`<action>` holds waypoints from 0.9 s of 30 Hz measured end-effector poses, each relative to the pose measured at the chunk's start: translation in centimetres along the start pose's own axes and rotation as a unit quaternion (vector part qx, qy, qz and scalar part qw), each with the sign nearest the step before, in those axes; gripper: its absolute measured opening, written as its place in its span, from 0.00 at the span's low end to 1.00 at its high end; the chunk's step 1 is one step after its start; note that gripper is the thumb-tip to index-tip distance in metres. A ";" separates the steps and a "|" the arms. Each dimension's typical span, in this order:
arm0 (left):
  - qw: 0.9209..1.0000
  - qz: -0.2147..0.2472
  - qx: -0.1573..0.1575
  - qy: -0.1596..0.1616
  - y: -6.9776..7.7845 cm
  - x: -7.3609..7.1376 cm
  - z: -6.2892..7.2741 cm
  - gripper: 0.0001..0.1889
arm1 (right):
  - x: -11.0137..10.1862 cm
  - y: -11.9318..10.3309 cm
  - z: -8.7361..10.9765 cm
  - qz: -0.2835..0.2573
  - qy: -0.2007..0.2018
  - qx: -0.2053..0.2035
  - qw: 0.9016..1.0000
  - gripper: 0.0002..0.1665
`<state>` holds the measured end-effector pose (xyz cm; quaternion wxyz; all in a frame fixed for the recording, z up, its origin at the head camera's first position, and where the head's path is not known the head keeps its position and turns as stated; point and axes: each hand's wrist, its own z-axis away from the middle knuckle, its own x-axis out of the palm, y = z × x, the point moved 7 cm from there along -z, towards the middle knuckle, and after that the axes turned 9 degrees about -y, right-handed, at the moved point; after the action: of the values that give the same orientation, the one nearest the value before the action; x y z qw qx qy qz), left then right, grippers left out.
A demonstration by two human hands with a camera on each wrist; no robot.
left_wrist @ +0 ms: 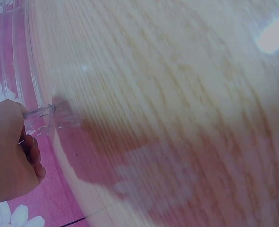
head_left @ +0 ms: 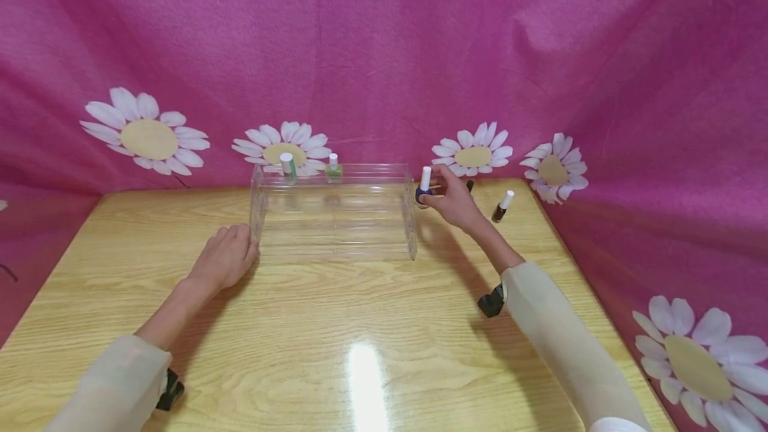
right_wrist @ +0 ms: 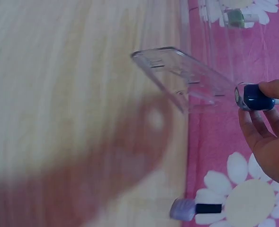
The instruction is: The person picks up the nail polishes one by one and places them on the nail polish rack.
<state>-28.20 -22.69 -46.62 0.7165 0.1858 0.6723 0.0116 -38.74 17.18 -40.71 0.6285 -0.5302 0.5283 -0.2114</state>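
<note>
A clear acrylic tiered display rack (head_left: 336, 219) stands on the wooden table. My left hand (head_left: 225, 255) grips its left side near the front; in the left wrist view the fingers (left_wrist: 33, 156) curl beside the rack's clear edge. Between thumb and fingers, my right hand (head_left: 456, 202) pinches a dark blue nail polish bottle (right_wrist: 256, 97) with a white cap, held upright just off the rack's right end. On the top tier stand a green nail polish bottle (head_left: 333, 169) and another green one with a white cap (head_left: 288, 165), set apart from each other.
Right of the rack, a dark nail polish bottle (head_left: 501, 208) with a white cap stands on the table (head_left: 336, 325). A pale lilac bottle (right_wrist: 183, 209) with a black cap is partly hidden behind my right hand in the head view. Pink daisy-print cloth (head_left: 372, 52) surrounds the back and sides.
</note>
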 end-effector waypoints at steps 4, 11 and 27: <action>1.000 0.005 0.002 0.001 0.0 0.0 0.1 0.10 | 0.0 -0.9 -1.3 -0.007 0.012 -0.001 1.000 0.31; 1.000 0.009 0.004 0.010 -0.1 -0.2 0.0 0.10 | 0.3 -2.7 -3.4 -0.019 0.022 -0.036 0.999 0.28; 1.000 0.017 0.002 0.015 -0.3 -0.1 0.1 0.10 | 2.3 -3.9 -6.3 -0.029 0.027 -0.050 0.998 0.24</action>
<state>-28.20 -22.97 -46.63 0.7059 0.1981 0.6796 0.0254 -42.39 11.13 -37.47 0.5804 -0.5706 0.5391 -0.2168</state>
